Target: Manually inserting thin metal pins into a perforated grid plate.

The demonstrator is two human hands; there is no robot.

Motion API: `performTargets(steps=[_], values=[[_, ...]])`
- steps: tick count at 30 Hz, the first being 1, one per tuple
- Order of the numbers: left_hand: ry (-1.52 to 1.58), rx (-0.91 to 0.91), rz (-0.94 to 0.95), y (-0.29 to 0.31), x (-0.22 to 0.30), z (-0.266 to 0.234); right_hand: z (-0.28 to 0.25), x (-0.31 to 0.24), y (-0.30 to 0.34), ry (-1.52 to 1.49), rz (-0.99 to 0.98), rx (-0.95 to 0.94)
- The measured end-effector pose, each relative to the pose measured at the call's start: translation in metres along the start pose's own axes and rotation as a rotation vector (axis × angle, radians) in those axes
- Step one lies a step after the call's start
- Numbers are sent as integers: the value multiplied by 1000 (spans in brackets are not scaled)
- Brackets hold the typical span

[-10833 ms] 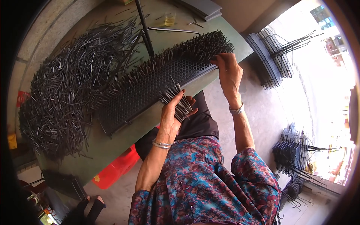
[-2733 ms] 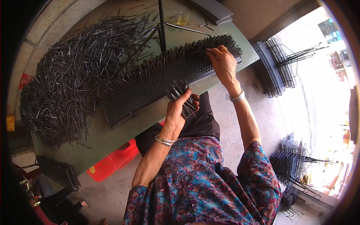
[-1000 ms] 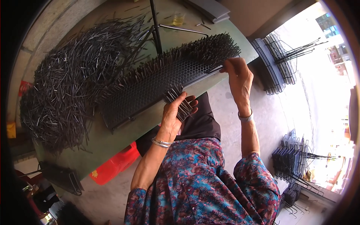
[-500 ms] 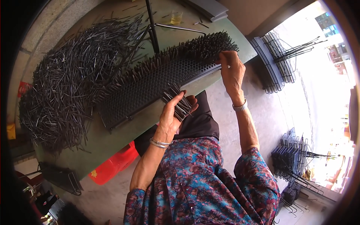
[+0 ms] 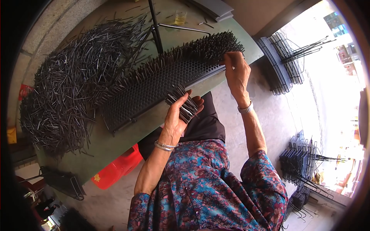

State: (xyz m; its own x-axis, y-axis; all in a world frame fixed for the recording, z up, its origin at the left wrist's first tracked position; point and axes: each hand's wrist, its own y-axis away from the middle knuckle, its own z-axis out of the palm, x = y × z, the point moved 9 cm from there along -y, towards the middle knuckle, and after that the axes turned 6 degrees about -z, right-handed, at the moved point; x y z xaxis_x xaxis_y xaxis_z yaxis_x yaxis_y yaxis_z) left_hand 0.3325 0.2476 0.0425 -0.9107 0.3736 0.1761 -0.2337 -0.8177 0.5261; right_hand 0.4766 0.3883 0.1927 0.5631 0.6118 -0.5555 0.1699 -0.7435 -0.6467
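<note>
Dark, thin sticks stand in a dense band (image 5: 216, 47) along the far side of a black board full of holes (image 5: 148, 90), which lies slantwise across a green table (image 5: 110, 148), as I see it from my distant post through the head camera. The left hand (image 5: 174, 122), palm up above the near edge, clasps a loose handful of sticks (image 5: 185, 109), thumb laid across it and fingers curled beneath. The right hand (image 5: 237, 73) is at the board's right end, its fingers bunched against the standing sticks; the tips are too hidden for me to tell whether they pinch one.

By my reading, the work is partly done: the band is thickest at the right and narrows toward the left, where open holes take up most of the board's width. Along the near side, row upon row of holes remains unfilled, only a thin strip of them at the right end. Supply looks ample, with a broad heap of loose sticks (image 5: 73, 88) piled at the table's left. Behind the board rise a black metal stand (image 5: 155, 29) and a glass of yellow liquid (image 5: 180, 17).
</note>
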Motion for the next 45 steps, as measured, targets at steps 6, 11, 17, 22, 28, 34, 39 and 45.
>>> performTargets(steps=[6, 11, 17, 22, 28, 34, 39, 45], values=[[-16, 9, -8, 4, -1, 2, 3, -7, 2, 29, -50, 7], [-70, 58, -30, 5, -3, -1, 18, 5, 1, 85, 2, -137], [-169, 87, 4, 5, 2, -6, 31, -3, 1, 68, -105, -199], [-233, 85, 67, 8, 7, 1, 39, -5, 2, 86, -130, -250], [-284, 98, 94, 12, 10, 4, 27, -1, 5, 179, -110, -144], [-242, 95, 144, 14, 13, 9, 28, -4, 10, 280, -129, -160], [-312, 181, 204, 22, 21, 15, 32, -24, 20, -63, 137, -289], [-407, 160, 267, 24, 22, 18, 73, -52, 48, -408, 237, -679]])
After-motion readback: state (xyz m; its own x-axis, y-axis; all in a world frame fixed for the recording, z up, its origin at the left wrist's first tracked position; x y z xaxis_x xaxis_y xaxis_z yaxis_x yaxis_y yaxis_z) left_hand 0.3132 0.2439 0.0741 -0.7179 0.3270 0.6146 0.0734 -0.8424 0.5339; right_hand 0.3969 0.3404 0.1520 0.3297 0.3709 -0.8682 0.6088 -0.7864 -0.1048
